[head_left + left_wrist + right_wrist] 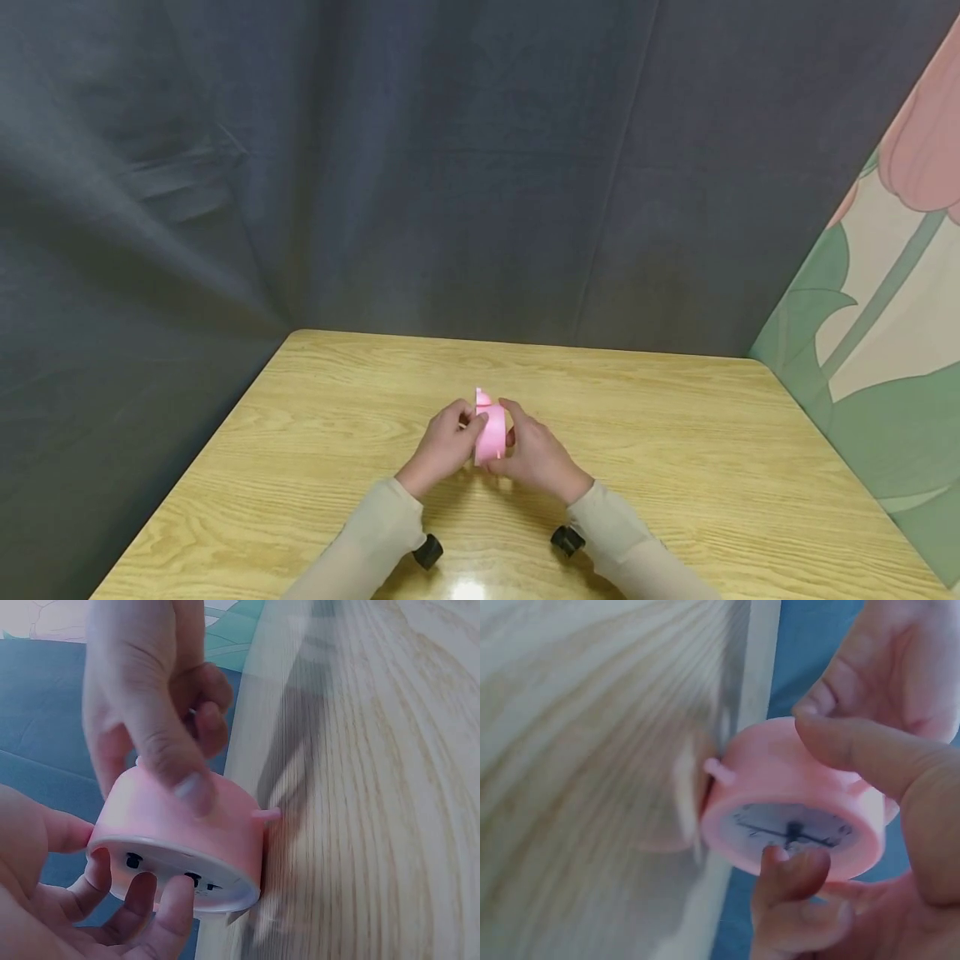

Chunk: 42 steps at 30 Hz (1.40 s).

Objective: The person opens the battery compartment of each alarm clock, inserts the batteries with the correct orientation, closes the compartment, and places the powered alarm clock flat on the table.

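Observation:
Both hands hold a small pink alarm clock (492, 435) over the middle of the table. My left hand (441, 447) is at its back, the thumb on the rim. In the left wrist view, its curled fingers reach the white back plate (161, 859), close to black knobs (133, 861). My right hand (542, 460) spans the dial side with thumb and fingers on the pink case. The right wrist view shows the white dial (765, 819) with dark clock hands, partly covered by fingers. A short pink foot (720, 771) sticks out near the tabletop; whether it touches is unclear.
The light wooden table (300, 433) extends around both hands. Behind it hangs a dark blue-grey curtain (465, 167), and a wall with painted tulips (885, 333) stands at the right. A small black device (428, 552) sits under the left wrist, another (567, 540) under the right.

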Motion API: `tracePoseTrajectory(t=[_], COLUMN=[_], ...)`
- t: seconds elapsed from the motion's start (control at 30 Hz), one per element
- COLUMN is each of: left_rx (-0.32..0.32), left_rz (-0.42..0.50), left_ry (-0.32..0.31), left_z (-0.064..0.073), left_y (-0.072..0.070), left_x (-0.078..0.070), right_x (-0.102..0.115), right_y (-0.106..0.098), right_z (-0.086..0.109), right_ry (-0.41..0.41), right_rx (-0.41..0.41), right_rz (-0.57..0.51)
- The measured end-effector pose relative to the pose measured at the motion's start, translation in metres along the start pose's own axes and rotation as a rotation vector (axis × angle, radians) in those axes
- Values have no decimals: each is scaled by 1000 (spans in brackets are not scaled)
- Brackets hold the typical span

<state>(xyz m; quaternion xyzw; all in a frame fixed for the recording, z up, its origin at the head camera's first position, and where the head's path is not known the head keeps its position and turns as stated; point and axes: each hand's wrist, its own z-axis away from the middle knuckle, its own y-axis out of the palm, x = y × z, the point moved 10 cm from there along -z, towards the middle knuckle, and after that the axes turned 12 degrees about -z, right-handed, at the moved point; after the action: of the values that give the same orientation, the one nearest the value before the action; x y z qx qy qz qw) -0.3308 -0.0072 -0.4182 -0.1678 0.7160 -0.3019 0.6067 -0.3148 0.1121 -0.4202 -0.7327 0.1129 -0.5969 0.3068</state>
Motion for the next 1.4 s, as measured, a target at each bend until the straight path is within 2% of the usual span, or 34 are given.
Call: tracePoseTrajectory(t=[0.23, 0.4, 0.6, 0.83, 1.1, 1.4], left_rx=[2, -2, -31, -43, -86, 3], left_rz=[19, 1, 34, 82, 42, -10], left_ry=[14, 6, 5, 28, 31, -25], left_z=[1, 0, -2, -3, -1, 2], left_y=[1, 1, -1, -2, -5, 2], left_x=[-1, 0, 1, 1, 4, 11], right_x=[-27, -35, -35, -30, -23, -14], right_y=[13, 13, 7, -2, -3, -7], right_z=[-6, -7, -9, -8, -6, -4], right_ry=[102, 135, 153, 133, 90, 67], right_rx=[132, 130, 73, -11, -57, -104], right_rz=[-213, -266, -206, -69, -9, 69])
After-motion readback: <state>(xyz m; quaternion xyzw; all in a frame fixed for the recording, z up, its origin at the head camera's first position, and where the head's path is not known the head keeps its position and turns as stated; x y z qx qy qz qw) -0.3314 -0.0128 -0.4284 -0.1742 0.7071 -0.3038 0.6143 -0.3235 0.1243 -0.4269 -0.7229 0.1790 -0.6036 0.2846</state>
